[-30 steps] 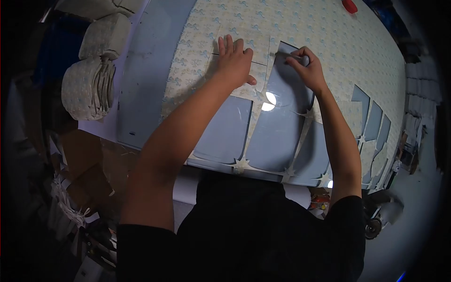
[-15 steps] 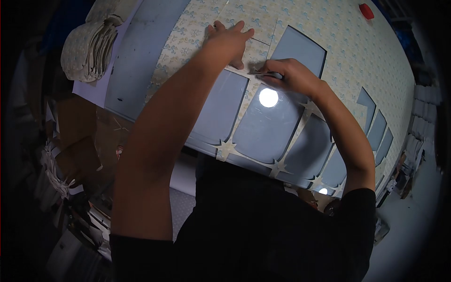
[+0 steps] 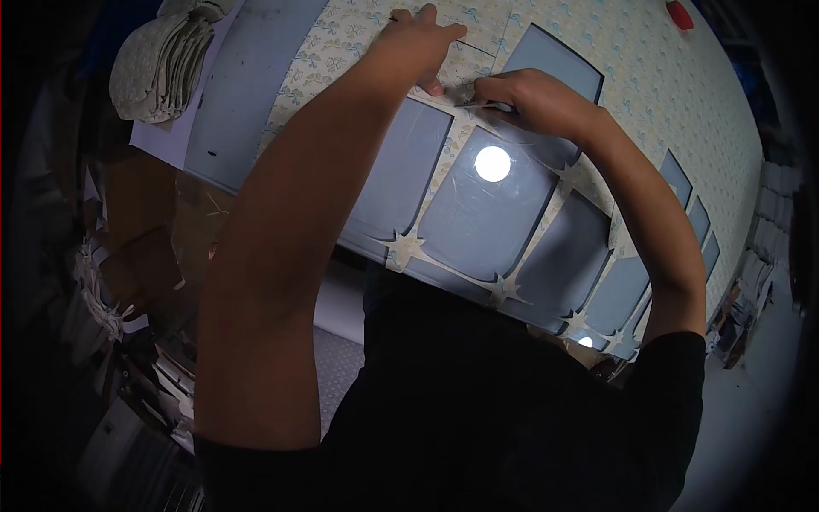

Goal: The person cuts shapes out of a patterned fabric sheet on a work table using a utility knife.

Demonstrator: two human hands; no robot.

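A cream sheet printed with small blue and yellow motifs point(image 3: 316, 72) covers much of the grey tabletop point(image 3: 243, 77). Several panel-shaped openings in it show the grey surface. My left hand point(image 3: 415, 47) lies with spread fingers on the sheet, above one opening. Just right of it, my right hand point(image 3: 533, 98) is closed around a slim utility knife point(image 3: 496, 107), mostly hidden by the fingers. Its thin tip points left, low over the strip of sheet between the openings; contact cannot be made out. Narrow star-shaped remnants point(image 3: 401, 253) of the sheet lie along the near edge.
A folded stack of patterned cloth or paper point(image 3: 158, 72) rests at the table's left on a white sheet. A red object point(image 3: 680, 15) lies at the far right. Cardboard point(image 3: 141, 205) and bundled material stand below the left edge; stacked papers point(image 3: 755, 247) are at right.
Both hands appear higher in the view and the table has shifted slightly, partly from head movement. My left hand stays spread on the sheet; my right hand keeps hold of the utility knife.
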